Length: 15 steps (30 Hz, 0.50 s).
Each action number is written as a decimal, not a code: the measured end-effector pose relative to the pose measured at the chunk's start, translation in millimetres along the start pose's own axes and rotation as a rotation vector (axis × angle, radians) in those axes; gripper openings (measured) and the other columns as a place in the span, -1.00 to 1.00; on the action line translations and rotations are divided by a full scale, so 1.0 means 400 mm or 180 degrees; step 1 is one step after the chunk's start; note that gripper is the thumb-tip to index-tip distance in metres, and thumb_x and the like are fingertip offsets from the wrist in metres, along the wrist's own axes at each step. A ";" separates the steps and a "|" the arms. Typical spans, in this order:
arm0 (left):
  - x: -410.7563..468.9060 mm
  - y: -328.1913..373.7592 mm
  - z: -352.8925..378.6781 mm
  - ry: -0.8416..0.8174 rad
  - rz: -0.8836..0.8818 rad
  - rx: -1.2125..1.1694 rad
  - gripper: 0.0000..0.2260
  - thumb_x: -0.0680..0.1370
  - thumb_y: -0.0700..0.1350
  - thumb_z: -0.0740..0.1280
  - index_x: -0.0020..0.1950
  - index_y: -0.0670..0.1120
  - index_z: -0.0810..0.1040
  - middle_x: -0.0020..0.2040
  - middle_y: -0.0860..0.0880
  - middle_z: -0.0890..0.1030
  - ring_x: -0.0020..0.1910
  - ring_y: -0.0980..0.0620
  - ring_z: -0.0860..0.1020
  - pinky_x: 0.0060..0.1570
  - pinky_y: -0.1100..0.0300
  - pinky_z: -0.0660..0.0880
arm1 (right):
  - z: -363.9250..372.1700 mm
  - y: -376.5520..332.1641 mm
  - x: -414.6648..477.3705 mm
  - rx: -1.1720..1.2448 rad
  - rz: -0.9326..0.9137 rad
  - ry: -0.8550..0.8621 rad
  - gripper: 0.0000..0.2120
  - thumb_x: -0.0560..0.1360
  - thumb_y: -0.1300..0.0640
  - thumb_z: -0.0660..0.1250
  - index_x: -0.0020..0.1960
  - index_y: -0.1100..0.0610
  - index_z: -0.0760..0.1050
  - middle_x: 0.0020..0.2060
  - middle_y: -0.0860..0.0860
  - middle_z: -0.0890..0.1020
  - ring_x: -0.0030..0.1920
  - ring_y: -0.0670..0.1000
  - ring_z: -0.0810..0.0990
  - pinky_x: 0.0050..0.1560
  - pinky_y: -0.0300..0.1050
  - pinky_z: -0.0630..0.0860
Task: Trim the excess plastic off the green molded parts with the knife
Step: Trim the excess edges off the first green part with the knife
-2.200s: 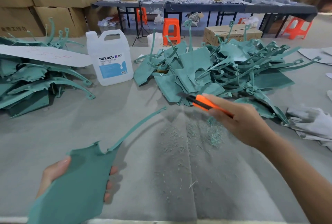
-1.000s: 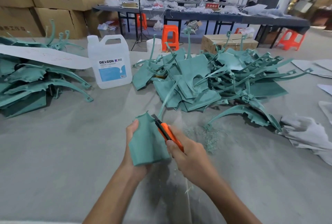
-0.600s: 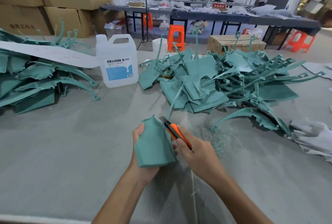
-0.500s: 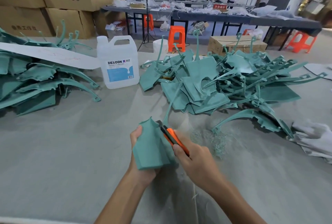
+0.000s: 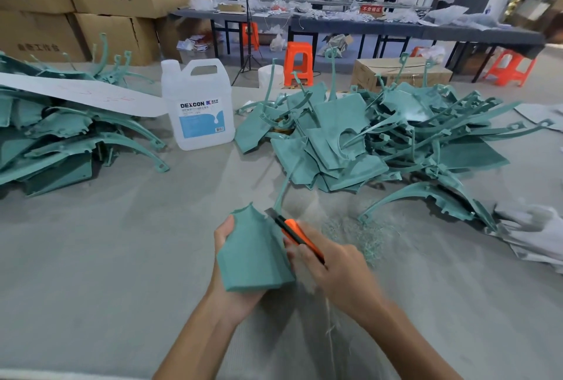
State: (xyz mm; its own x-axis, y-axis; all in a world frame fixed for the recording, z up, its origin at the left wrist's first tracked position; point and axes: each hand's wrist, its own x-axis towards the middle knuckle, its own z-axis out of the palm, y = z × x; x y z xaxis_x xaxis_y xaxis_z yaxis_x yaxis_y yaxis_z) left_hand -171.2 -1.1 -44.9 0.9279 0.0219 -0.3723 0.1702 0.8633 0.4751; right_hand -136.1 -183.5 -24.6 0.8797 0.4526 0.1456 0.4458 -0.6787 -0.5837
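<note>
- The left grip (image 5: 224, 242) is curled round a green molded part (image 5: 254, 257), holding it upright just above the grey tabletop (image 5: 106, 257), near its middle
- The right grip (image 5: 332, 270) is wrapped round the orange knife (image 5: 293, 231), whose blade lies against the part's upper right edge, at the foot of its thin arm
- Green shavings (image 5: 362, 238) lie just right of the knife
- A far heap (image 5: 365, 142) and a left heap (image 5: 61, 142) of green parts flank a white jug (image 5: 198, 105)
</note>
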 end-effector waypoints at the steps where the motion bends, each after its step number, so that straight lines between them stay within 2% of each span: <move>1: 0.000 -0.001 -0.001 -0.0245 -0.0036 0.0257 -0.44 0.54 0.23 0.29 0.34 -0.16 0.55 0.24 -0.19 0.60 0.16 -0.20 0.55 0.31 -0.12 0.39 | -0.009 0.008 0.004 -0.0053 0.0081 0.0057 -0.53 0.65 -0.17 0.15 0.52 -0.40 0.12 -0.16 0.00 0.69 -0.20 0.09 0.63 -0.18 -0.04 0.47; 3: -0.010 -0.003 -0.016 -0.0345 0.0168 0.0949 -0.53 0.60 0.15 0.28 0.36 -0.15 0.56 0.29 -0.20 0.60 0.26 -0.19 0.58 0.34 -0.10 0.42 | -0.027 0.017 0.005 -0.0036 0.0198 0.0150 -0.54 0.67 -0.13 0.16 0.55 -0.32 0.20 -0.21 -0.05 0.65 -0.23 0.06 0.61 -0.23 -0.09 0.39; 4: -0.006 -0.008 -0.028 -0.0180 0.0420 0.1437 -0.62 0.62 0.06 0.31 0.32 -0.15 0.59 0.26 -0.22 0.62 0.23 -0.18 0.61 0.27 -0.09 0.50 | -0.033 0.017 0.000 0.0023 0.0217 0.0160 -0.53 0.67 -0.13 0.16 0.55 -0.31 0.20 -0.22 -0.08 0.64 -0.24 0.05 0.60 -0.24 -0.11 0.37; 6: 0.008 -0.018 -0.055 0.0379 0.0881 0.2005 -0.79 0.58 -0.15 0.41 0.21 -0.15 0.60 0.07 -0.22 0.69 0.00 -0.12 0.70 -0.05 0.01 0.64 | -0.042 0.011 -0.013 0.0102 0.0217 0.0160 -0.54 0.67 -0.13 0.17 0.54 -0.32 0.20 -0.19 -0.13 0.63 -0.21 0.00 0.60 -0.20 -0.12 0.42; 7: 0.011 -0.021 -0.063 0.0658 0.1091 0.2180 -0.79 0.54 -0.22 0.45 0.16 -0.14 0.57 -0.03 -0.21 0.69 -0.12 -0.08 0.70 -0.17 0.05 0.64 | -0.046 0.007 -0.020 0.0136 0.0219 0.0169 -0.55 0.67 -0.13 0.17 0.53 -0.34 0.20 -0.19 -0.15 0.64 -0.21 -0.03 0.60 -0.18 -0.13 0.46; 8: 0.008 -0.025 -0.063 0.0847 0.1274 0.2397 -0.76 0.49 -0.24 0.50 0.10 -0.12 0.53 -0.09 -0.20 0.68 -0.18 -0.06 0.69 -0.21 0.03 0.64 | -0.049 0.004 -0.027 0.0174 0.0224 0.0175 -0.55 0.67 -0.13 0.17 0.52 -0.37 0.20 -0.21 -0.18 0.63 -0.22 -0.05 0.60 -0.17 -0.15 0.48; 11: 0.001 -0.049 -0.065 0.1165 0.1558 0.3248 -0.67 0.34 0.02 0.55 -0.04 -0.03 0.50 -0.17 -0.12 0.68 -0.17 -0.11 0.68 -0.11 -0.16 0.62 | -0.048 -0.010 -0.047 0.0188 0.0260 0.0063 -0.56 0.67 -0.11 0.17 0.51 -0.37 0.21 -0.24 -0.24 0.56 -0.17 0.01 0.62 -0.12 -0.10 0.49; 13: -0.006 -0.060 -0.072 0.1256 0.1612 0.3475 -0.64 0.30 0.16 0.52 -0.08 0.02 0.49 -0.23 -0.04 0.67 -0.20 -0.06 0.67 -0.14 -0.18 0.60 | -0.036 -0.020 -0.061 0.0066 0.0283 -0.0060 -0.55 0.67 -0.13 0.15 0.53 -0.33 0.20 -0.12 -0.15 0.64 -0.08 0.03 0.62 -0.07 -0.08 0.45; 15: -0.001 -0.064 -0.081 0.1333 0.1674 0.3602 -0.64 0.29 0.20 0.50 -0.11 0.04 0.49 -0.27 0.02 0.65 -0.25 0.00 0.65 -0.18 -0.17 0.60 | -0.018 -0.030 -0.072 -0.0096 0.0318 -0.0166 -0.54 0.68 -0.14 0.12 0.56 -0.29 0.17 0.05 -0.04 0.69 0.02 0.08 0.62 -0.01 -0.06 0.43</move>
State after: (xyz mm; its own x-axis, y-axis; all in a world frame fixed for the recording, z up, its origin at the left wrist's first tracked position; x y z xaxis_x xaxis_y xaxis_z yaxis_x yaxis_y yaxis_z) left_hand -186.8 -6.7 -82.6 0.8306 0.5538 -0.0592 0.1944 -0.1887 0.9626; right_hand -165.4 -192.7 -16.0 0.9106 0.4108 0.0456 0.3617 -0.7387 -0.5687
